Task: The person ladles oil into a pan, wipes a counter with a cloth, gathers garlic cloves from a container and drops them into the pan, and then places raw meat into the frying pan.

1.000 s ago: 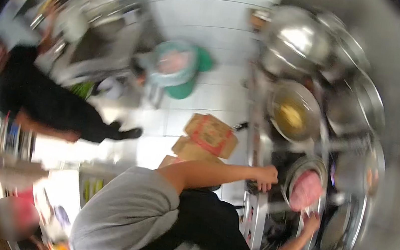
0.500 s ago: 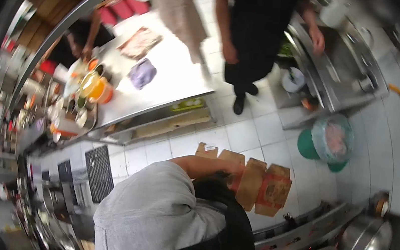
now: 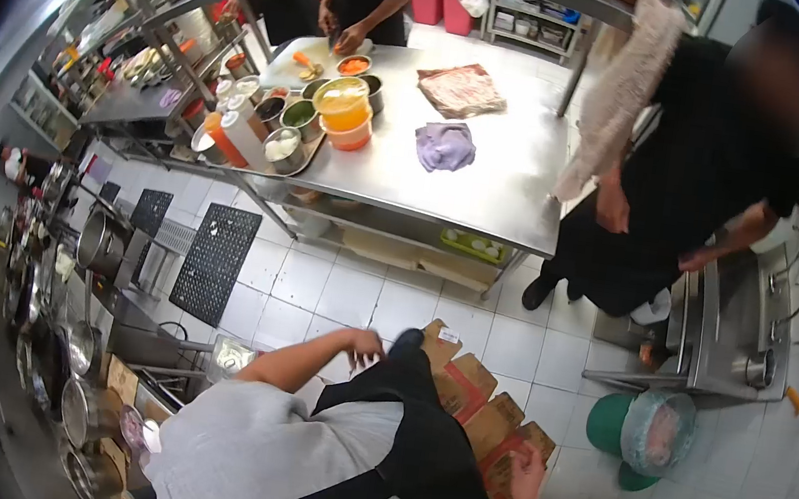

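Observation:
My left hand [image 3: 364, 347] hangs in front of the black apron [image 3: 423, 455], fingers loosely apart, with nothing in it. Lower right, my right hand [image 3: 524, 473] is raised over the flattened cardboard [image 3: 493, 423] on the floor; its fingers are loosely bent and apart, and nothing shows in them. Neither hand touches the cardboard as far as I can see. Beyond it stands a steel table [image 3: 520, 180] with a purple cloth [image 3: 445, 147], a pinkish flat piece [image 3: 461, 90], an orange-filled container [image 3: 344, 106] and sauce bottles [image 3: 243, 133].
A person in black [image 3: 692, 177] stands between the table and a sink [image 3: 740, 305]. Another person's hands [image 3: 347, 36] work across the table. A lined green bin [image 3: 663, 436] stands at the right, black mats [image 3: 216, 261] lie on the floor, and pots [image 3: 103, 241] line the left.
The view has swung from the stove with its pans to the steel table and floor. My right hand has left the pan area, and my left hand has come into clear view.

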`<control>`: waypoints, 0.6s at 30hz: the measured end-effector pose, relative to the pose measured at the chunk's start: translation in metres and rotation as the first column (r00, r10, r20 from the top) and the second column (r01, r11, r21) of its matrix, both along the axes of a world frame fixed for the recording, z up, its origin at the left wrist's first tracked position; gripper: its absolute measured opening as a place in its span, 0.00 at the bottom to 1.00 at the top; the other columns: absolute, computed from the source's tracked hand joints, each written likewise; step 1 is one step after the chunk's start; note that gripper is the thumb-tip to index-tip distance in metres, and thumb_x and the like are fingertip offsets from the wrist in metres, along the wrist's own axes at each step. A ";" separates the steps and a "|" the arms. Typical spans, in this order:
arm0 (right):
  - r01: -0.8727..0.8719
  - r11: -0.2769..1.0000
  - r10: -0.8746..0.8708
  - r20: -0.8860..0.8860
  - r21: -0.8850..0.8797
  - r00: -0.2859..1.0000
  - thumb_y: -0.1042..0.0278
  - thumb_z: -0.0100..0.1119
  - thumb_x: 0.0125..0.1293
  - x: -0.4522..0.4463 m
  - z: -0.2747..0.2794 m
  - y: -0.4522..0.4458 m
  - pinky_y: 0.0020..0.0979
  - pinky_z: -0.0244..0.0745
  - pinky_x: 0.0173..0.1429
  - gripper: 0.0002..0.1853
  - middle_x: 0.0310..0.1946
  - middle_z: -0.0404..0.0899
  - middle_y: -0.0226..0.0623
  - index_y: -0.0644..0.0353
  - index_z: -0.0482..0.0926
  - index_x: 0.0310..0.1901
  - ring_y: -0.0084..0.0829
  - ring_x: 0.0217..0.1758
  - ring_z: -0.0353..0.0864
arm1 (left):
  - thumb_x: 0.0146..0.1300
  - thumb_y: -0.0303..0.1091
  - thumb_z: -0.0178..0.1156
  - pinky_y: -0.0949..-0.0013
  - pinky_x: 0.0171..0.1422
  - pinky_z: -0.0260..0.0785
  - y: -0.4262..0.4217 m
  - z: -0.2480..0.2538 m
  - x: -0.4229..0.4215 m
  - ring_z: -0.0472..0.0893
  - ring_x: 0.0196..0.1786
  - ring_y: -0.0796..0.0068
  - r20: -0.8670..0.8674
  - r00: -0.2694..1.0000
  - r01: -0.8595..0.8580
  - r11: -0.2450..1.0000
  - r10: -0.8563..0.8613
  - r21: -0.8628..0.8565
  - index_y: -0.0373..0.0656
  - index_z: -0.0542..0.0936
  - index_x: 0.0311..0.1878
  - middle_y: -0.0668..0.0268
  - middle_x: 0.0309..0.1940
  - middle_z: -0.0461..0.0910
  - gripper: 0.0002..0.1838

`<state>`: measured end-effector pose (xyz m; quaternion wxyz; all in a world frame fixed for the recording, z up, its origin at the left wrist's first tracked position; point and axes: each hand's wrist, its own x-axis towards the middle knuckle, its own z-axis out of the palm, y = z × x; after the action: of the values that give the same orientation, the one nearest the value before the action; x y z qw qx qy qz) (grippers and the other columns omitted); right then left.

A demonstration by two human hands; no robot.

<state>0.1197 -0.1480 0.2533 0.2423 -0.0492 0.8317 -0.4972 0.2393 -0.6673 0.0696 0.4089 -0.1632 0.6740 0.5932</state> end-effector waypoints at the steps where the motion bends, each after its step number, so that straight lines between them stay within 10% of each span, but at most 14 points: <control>1: -0.018 1.000 0.018 0.025 0.008 1.000 0.77 0.59 0.61 0.004 -0.009 -0.010 0.26 0.73 0.46 0.18 0.40 0.81 0.39 0.63 0.73 0.53 0.25 0.42 0.79 | 0.61 0.39 0.55 0.48 0.31 0.80 -0.022 0.039 -0.014 0.84 0.36 0.50 0.011 0.985 -0.173 0.984 0.174 -0.052 0.41 0.74 0.55 0.50 0.43 0.80 0.20; 4: -0.100 0.989 0.086 0.123 0.110 0.989 0.77 0.63 0.58 0.005 -0.018 -0.044 0.27 0.74 0.49 0.18 0.42 0.81 0.41 0.64 0.75 0.51 0.26 0.44 0.80 | 0.64 0.36 0.52 0.56 0.22 0.77 -0.094 0.172 -0.059 0.84 0.28 0.54 -0.175 0.773 -0.633 0.762 0.610 -0.140 0.35 0.68 0.57 0.48 0.38 0.80 0.20; 7: -0.234 0.949 0.227 0.057 0.211 0.972 0.77 0.63 0.58 -0.014 -0.014 -0.089 0.28 0.74 0.49 0.17 0.41 0.81 0.40 0.64 0.75 0.50 0.27 0.44 0.80 | 0.66 0.38 0.52 0.65 0.20 0.74 -0.184 0.277 -0.095 0.82 0.21 0.68 -0.715 0.422 -0.901 0.344 0.558 -0.263 0.34 0.78 0.37 0.60 0.24 0.81 0.14; 11: -0.312 0.909 0.328 -0.013 0.276 0.945 0.76 0.62 0.59 -0.056 -0.023 -0.161 0.28 0.75 0.48 0.16 0.38 0.81 0.38 0.65 0.75 0.49 0.27 0.43 0.80 | 0.62 0.44 0.58 0.67 0.22 0.75 -0.379 0.318 -0.144 0.81 0.23 0.68 -0.930 0.084 -0.996 0.004 0.359 -0.088 0.32 0.76 0.47 0.57 0.27 0.80 0.22; 12: -0.316 0.903 0.336 -0.021 0.290 0.942 0.75 0.62 0.59 -0.066 -0.016 -0.189 0.28 0.75 0.48 0.15 0.37 0.81 0.38 0.64 0.75 0.48 0.27 0.42 0.80 | 0.61 0.45 0.59 0.65 0.24 0.76 -0.405 0.336 -0.162 0.82 0.26 0.65 -0.846 -0.088 -0.996 -0.033 0.526 0.083 0.31 0.74 0.52 0.53 0.31 0.81 0.26; 18: -0.376 0.889 0.375 0.057 0.262 0.925 0.74 0.62 0.59 -0.082 -0.037 -0.318 0.28 0.76 0.46 0.15 0.35 0.81 0.35 0.64 0.76 0.49 0.25 0.39 0.80 | 0.54 0.59 0.58 0.54 0.44 0.75 -0.655 0.257 -0.246 0.81 0.45 0.48 -0.679 0.362 -0.881 -0.004 0.639 -0.473 0.31 0.76 0.50 0.45 0.44 0.80 0.36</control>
<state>0.0377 -0.4661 0.2164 0.3404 -0.1744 0.8653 -0.3241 -0.0069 -1.3223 0.3261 -0.2063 -0.5860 0.6986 0.3549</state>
